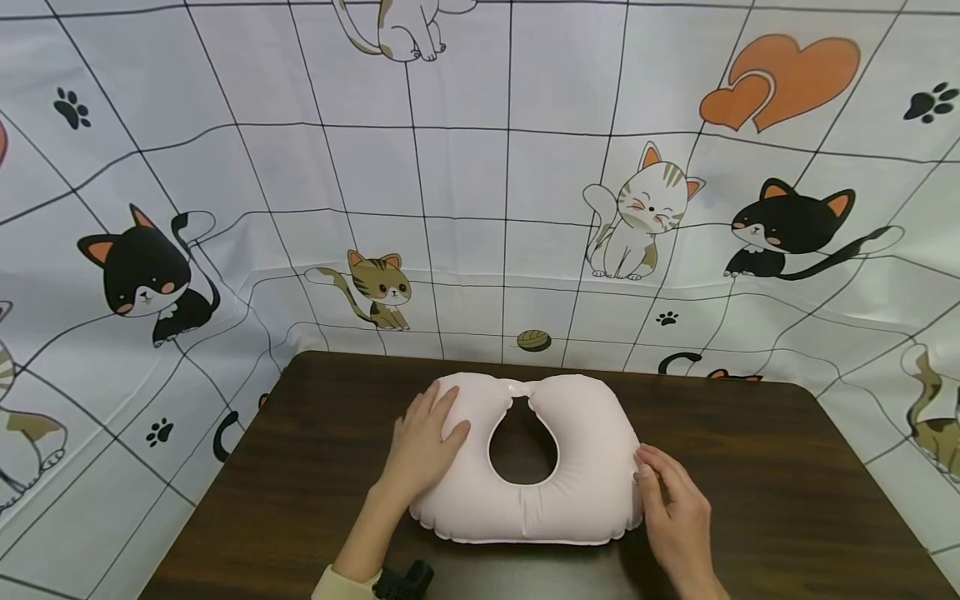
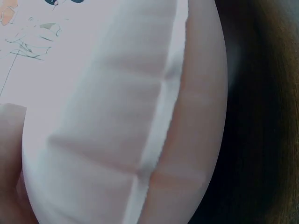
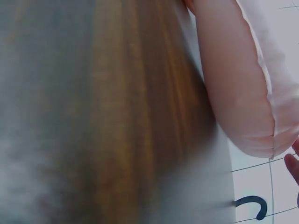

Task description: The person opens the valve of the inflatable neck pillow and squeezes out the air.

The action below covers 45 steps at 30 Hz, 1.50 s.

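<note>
A pale pink inflatable neck pillow, puffed up, lies on the brown wooden table with its narrow opening toward the far side. My left hand rests on the pillow's left arm, fingers spread over the top. At the right side my right hand touches the edge with its fingertips, the fingers loosely bent. The left wrist view is mostly filled by the pillow's seamed side. In the right wrist view, fingertips show beside the pillow's rounded end.
Behind and around the table hangs a white grid-patterned cloth printed with cats, paws and hearts. A dark band sits on my left wrist beside a pale yellow sleeve.
</note>
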Tool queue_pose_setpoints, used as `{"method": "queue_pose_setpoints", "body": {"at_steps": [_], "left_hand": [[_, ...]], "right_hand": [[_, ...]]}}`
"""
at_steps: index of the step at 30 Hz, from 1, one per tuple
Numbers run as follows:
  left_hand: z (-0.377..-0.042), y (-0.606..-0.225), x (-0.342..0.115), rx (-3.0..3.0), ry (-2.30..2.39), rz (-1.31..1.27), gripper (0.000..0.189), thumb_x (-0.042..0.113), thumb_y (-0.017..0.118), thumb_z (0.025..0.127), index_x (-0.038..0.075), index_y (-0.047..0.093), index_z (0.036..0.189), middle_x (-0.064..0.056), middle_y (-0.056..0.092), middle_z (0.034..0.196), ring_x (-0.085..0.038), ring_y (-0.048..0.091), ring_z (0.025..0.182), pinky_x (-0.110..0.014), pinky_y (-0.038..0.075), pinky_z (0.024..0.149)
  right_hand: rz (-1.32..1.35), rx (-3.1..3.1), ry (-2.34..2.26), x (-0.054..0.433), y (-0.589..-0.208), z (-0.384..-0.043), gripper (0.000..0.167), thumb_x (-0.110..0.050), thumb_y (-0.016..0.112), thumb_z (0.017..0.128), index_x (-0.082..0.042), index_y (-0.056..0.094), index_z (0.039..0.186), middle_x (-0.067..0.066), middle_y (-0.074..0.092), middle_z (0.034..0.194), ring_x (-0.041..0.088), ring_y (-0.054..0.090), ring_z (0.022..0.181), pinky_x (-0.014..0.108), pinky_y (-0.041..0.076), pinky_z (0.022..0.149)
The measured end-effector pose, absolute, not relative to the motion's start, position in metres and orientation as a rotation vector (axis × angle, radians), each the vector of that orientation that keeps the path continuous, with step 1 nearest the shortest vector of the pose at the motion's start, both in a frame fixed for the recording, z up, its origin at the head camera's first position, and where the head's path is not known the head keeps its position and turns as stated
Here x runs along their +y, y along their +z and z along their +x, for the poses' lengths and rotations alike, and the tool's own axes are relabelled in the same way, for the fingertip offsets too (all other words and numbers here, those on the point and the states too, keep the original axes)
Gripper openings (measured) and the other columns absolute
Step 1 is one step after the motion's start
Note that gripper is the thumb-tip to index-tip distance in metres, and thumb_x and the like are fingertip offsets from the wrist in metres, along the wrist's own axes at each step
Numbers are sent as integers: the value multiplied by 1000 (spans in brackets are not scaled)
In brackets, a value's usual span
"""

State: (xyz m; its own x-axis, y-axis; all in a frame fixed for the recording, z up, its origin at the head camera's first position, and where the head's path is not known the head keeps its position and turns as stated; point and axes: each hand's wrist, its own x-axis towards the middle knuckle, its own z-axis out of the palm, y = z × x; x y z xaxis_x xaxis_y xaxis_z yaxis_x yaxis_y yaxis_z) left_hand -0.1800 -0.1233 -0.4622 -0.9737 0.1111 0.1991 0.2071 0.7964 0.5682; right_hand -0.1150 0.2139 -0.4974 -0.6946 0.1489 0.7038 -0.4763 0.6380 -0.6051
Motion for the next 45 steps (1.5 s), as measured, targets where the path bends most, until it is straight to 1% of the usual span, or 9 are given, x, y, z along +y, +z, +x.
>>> {"method": "queue_pose_setpoints", "body": {"at_steps": [2, 6, 9, 13, 14, 18, 25, 35, 45], "left_hand": [[-180, -462, -123, -2824, -909, -257, 58, 39, 60, 102, 15, 50, 153, -17, 32, 164, -45, 28, 149, -78, 19, 109], [-179, -458, -122, -2812, -911, -285, 56, 38, 60, 102, 12, 51, 152, -17, 34, 163, -43, 26, 150, -77, 15, 111], [-178, -454, -121, -2806, -911, -309, 54, 36, 60, 103, 10, 53, 150, -17, 36, 162, -42, 27, 150, -73, 18, 113], [-180, -448, -118, -2812, -892, -340, 51, 34, 61, 102, 8, 56, 146, -18, 39, 160, -40, 29, 150, -70, 19, 115], [-181, -446, -117, -2821, -881, -344, 51, 35, 61, 102, 8, 57, 146, -18, 40, 159, -39, 29, 150, -69, 18, 116], [-185, -441, -116, -2862, -821, -369, 52, 35, 62, 102, 8, 57, 146, -18, 41, 159, -40, 28, 151, -69, 16, 116], [-197, -436, -116, -2885, -761, -409, 51, 34, 64, 100, 9, 58, 144, -18, 42, 158, -40, 29, 150, -63, 21, 118], [-220, -427, -111, -2912, -563, -473, 56, 36, 67, 98, 9, 57, 146, -19, 46, 154, -40, 38, 145, -61, 33, 113], [-235, -422, -99, -2985, -317, -524, 58, 39, 64, 99, 10, 55, 148, -19, 47, 153, -42, 39, 144, -61, 33, 113]], "right_hand": [[261, -2131, 1043, 213, -493, -116, 24, 7, 66, 93, 2, 73, 115, 15, 71, 121, -6, 57, 115, 5, 35, 97], [286, -2202, 928, 212, -478, -121, 28, 5, 69, 89, 2, 71, 117, 16, 68, 127, 23, 60, 120, 6, 32, 96], [319, -2239, 819, 211, -465, -127, 30, 4, 71, 86, 2, 71, 116, 18, 67, 128, 35, 61, 117, 20, 42, 92], [375, -2280, 749, 209, -450, -138, 30, 1, 71, 86, 2, 71, 115, 17, 66, 129, 35, 61, 115, 44, 49, 83], [388, -2296, 745, 208, -447, -141, 29, 0, 71, 86, 2, 71, 115, 17, 66, 130, 35, 61, 116, 48, 50, 84], [421, -2376, 724, 203, -440, -151, 27, -3, 71, 89, -1, 72, 116, 16, 64, 133, 35, 60, 118, 56, 52, 86], [459, -2560, 646, 194, -430, -170, 31, -9, 68, 93, -1, 70, 123, 20, 58, 140, 39, 55, 127, 59, 50, 92], [323, -2803, 515, 169, -423, -217, 42, -21, 61, 98, 0, 62, 135, 28, 52, 145, 49, 50, 130, 62, 38, 107], [381, -2939, 333, 164, -429, -234, 47, -28, 61, 100, 0, 61, 138, 26, 53, 145, 49, 50, 130, 64, 37, 106]]}}
